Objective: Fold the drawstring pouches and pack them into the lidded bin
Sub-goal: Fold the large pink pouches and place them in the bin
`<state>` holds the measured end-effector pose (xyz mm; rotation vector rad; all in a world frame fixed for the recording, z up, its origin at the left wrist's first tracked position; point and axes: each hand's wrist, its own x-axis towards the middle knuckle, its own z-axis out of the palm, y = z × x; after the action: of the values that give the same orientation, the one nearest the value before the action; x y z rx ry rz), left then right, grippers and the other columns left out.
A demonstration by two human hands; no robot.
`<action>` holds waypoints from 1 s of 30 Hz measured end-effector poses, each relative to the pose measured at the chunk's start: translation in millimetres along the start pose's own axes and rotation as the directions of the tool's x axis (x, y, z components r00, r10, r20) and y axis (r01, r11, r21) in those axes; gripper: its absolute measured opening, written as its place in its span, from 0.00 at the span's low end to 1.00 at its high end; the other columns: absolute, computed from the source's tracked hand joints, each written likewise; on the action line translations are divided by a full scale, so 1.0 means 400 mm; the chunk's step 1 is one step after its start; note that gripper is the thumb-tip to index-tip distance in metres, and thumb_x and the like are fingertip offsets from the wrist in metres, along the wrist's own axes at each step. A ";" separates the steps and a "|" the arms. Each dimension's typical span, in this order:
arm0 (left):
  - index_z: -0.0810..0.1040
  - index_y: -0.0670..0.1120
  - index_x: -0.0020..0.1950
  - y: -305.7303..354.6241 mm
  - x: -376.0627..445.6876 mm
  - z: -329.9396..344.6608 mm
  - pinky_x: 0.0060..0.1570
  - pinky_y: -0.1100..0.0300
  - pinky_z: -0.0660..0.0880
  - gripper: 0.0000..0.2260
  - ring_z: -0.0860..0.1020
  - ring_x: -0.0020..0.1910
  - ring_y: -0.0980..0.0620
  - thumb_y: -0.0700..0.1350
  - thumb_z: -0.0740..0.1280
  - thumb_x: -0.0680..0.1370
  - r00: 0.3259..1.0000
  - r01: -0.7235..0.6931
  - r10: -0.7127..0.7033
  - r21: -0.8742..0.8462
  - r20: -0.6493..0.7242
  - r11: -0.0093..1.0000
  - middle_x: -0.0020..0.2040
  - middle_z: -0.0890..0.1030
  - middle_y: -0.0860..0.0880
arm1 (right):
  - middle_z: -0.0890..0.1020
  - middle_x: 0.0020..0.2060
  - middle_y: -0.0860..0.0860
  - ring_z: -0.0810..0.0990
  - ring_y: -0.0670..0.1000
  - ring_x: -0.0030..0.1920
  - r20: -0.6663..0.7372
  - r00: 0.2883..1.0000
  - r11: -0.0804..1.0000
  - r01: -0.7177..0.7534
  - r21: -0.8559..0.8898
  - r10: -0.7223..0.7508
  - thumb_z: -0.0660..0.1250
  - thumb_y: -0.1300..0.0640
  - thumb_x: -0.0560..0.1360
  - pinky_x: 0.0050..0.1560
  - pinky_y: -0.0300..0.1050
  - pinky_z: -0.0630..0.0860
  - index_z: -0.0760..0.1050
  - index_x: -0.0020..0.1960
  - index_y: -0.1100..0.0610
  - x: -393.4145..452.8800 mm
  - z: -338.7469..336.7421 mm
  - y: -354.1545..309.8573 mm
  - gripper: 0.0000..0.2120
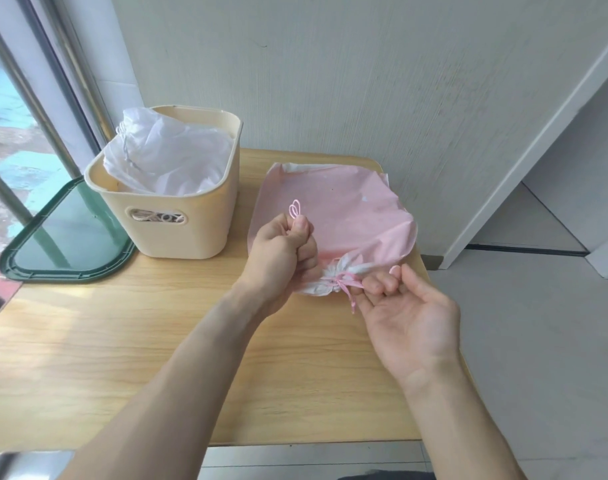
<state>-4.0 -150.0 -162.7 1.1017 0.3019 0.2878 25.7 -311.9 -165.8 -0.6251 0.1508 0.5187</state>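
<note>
A pink drawstring pouch (344, 209) lies flat on the wooden table (157, 341), its gathered mouth (333, 275) facing me. My left hand (281, 251) is a fist at the pouch's near left edge and pinches loops of the pink cord (295, 207) above the thumb. My right hand (406, 317) is palm up at the mouth, fingers curled round the other cord end (351, 296). The cream bin (171, 202) stands at the back left with white pouches (167, 157) inside.
The bin's dark green lid (67, 237) lies flat to the left of the bin, by a window. A wall runs right behind the table. The table's right edge drops to a tiled floor (537, 341).
</note>
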 end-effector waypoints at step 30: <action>0.70 0.49 0.41 0.000 -0.087 -0.045 0.35 0.56 0.67 0.13 0.70 0.33 0.52 0.55 0.67 0.78 0.926 -0.378 0.080 0.895 0.370 0.237 0.32 0.73 0.53 | 0.84 0.55 0.53 0.81 0.54 0.61 0.582 0.784 0.264 0.620 -0.739 -0.215 0.70 0.48 0.75 0.64 0.52 0.74 0.74 0.65 0.56 0.043 -0.067 -0.109 0.22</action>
<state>-42.8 -147.9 -167.1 2.4565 0.0313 0.2036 63.2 -350.4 -169.6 -1.6181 -0.7653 0.1004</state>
